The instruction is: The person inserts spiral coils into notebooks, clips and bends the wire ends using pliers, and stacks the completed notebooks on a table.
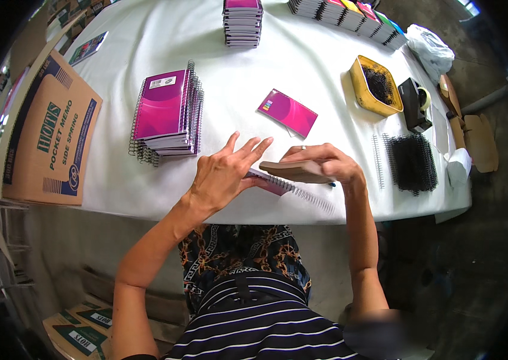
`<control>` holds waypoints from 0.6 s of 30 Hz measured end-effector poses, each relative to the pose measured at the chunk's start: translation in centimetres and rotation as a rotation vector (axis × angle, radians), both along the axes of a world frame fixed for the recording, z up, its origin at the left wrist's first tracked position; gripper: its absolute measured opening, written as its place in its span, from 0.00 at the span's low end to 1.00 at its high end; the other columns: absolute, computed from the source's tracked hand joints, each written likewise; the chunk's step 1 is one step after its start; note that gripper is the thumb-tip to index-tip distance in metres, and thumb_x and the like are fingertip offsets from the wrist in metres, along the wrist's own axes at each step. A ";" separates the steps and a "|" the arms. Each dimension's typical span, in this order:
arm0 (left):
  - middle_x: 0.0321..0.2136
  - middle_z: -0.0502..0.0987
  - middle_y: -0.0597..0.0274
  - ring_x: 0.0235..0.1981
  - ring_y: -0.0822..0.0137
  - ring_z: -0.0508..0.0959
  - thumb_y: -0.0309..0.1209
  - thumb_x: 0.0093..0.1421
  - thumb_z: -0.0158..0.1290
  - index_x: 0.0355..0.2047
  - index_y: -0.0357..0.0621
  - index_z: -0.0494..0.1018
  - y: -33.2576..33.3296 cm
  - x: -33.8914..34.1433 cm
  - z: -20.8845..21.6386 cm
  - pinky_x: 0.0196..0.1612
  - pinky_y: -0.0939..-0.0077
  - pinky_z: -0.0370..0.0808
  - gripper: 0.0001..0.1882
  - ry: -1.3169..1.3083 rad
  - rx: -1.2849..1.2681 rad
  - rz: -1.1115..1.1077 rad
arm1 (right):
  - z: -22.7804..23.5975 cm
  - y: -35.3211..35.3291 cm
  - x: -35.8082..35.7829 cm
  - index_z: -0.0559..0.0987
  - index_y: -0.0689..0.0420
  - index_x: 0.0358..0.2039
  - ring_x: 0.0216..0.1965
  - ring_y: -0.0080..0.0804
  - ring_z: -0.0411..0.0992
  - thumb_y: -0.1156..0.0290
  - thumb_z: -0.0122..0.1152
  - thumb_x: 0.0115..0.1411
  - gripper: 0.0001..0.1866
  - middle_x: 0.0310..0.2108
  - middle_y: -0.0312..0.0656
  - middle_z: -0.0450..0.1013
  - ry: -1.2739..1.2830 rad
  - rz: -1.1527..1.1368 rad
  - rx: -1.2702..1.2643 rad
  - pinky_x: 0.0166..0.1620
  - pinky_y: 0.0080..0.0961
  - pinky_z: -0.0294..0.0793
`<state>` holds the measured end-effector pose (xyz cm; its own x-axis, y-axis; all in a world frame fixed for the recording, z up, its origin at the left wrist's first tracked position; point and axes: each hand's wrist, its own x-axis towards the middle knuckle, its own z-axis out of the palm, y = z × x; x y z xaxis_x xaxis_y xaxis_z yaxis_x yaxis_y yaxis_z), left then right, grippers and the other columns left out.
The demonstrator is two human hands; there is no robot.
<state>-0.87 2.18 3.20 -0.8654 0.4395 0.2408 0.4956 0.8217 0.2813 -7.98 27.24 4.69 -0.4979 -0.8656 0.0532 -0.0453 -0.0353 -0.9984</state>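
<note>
In front of me at the table's near edge is a small purple notebook, mostly hidden by my hands. A wire spiral coil runs along its edge and sticks out to the right past the cover. My left hand is open over the notebook's left end, fingers stretched and spread, its thumb touching the notebook. My right hand is closed around a flat brown block with a rounded end, held just above the coil. A purple notebook cover lies on the cloth beyond my hands.
Left stand a stack of spiral notebooks and a cardboard box. Right are a yellow tub of black coils, a tape dispenser and a pile of black coils. More notebook stacks sit at the far side.
</note>
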 end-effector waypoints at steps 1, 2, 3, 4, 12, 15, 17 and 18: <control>0.57 0.72 0.60 0.53 0.49 0.76 0.42 0.44 0.68 0.67 0.65 0.56 0.0 -0.1 -0.2 0.42 0.63 0.82 0.50 0.027 0.022 -0.002 | -0.2 0.5 -0.2 0.79 0.63 0.50 0.47 0.43 0.73 0.37 0.60 0.46 0.43 0.46 0.51 0.75 0.084 -0.018 0.167 0.56 0.39 0.65; 0.58 0.71 0.61 0.53 0.49 0.76 0.42 0.44 0.68 0.67 0.64 0.56 0.0 -0.2 -0.4 0.43 0.63 0.82 0.50 0.055 0.052 0.001 | 0.8 -0.2 0.0 0.79 0.64 0.50 0.48 0.43 0.73 0.38 0.60 0.47 0.42 0.45 0.50 0.75 0.166 -0.039 0.325 0.56 0.38 0.65; 0.59 0.70 0.62 0.53 0.48 0.76 0.41 0.44 0.68 0.67 0.63 0.55 0.1 -0.3 -0.7 0.44 0.63 0.82 0.51 0.082 0.081 0.004 | 0.6 -0.3 -0.1 0.79 0.63 0.50 0.48 0.42 0.72 0.39 0.60 0.47 0.42 0.45 0.50 0.75 0.164 -0.044 0.343 0.56 0.38 0.65; 0.60 0.69 0.62 0.53 0.48 0.76 0.41 0.44 0.68 0.68 0.63 0.55 0.0 -0.3 -0.9 0.45 0.63 0.81 0.51 0.110 0.111 0.007 | 0.3 -0.4 -0.2 0.79 0.63 0.51 0.48 0.41 0.72 0.39 0.60 0.47 0.41 0.45 0.50 0.75 0.162 -0.050 0.361 0.55 0.37 0.65; 0.59 0.69 0.49 0.53 0.55 0.76 0.37 0.40 0.71 0.70 0.55 0.47 0.2 0.4 -3.4 0.51 0.68 0.78 0.60 -0.198 0.757 0.173 | 0.2 0.3 -0.4 0.79 0.55 0.53 0.46 0.36 0.72 0.39 0.59 0.50 0.38 0.43 0.44 0.76 0.148 -0.050 0.275 0.54 0.34 0.65; 0.56 0.72 0.50 0.51 0.60 0.78 0.36 0.42 0.70 0.70 0.55 0.49 -0.1 0.6 -4.7 0.50 0.70 0.79 0.57 -0.267 0.877 0.165 | 0.3 -0.7 -0.3 0.80 0.56 0.52 0.45 0.36 0.72 0.39 0.57 0.53 0.37 0.43 0.44 0.76 0.232 -0.035 0.454 0.52 0.32 0.66; 0.55 0.74 0.51 0.49 0.65 0.80 0.34 0.44 0.69 0.69 0.54 0.51 0.1 0.6 -5.2 0.48 0.72 0.79 0.54 -0.177 0.897 0.113 | -0.4 -1.0 -0.8 0.80 0.56 0.51 0.43 0.34 0.72 0.36 0.55 0.53 0.38 0.42 0.44 0.76 0.298 -0.028 0.522 0.48 0.30 0.67; 0.56 0.73 0.52 0.48 0.67 0.80 0.33 0.45 0.69 0.69 0.54 0.51 0.2 0.4 -5.3 0.48 0.74 0.79 0.53 -0.213 0.932 0.116 | -0.9 -0.4 -0.8 0.80 0.56 0.51 0.42 0.34 0.71 0.36 0.55 0.53 0.38 0.41 0.43 0.76 0.222 -0.023 0.313 0.47 0.30 0.67</control>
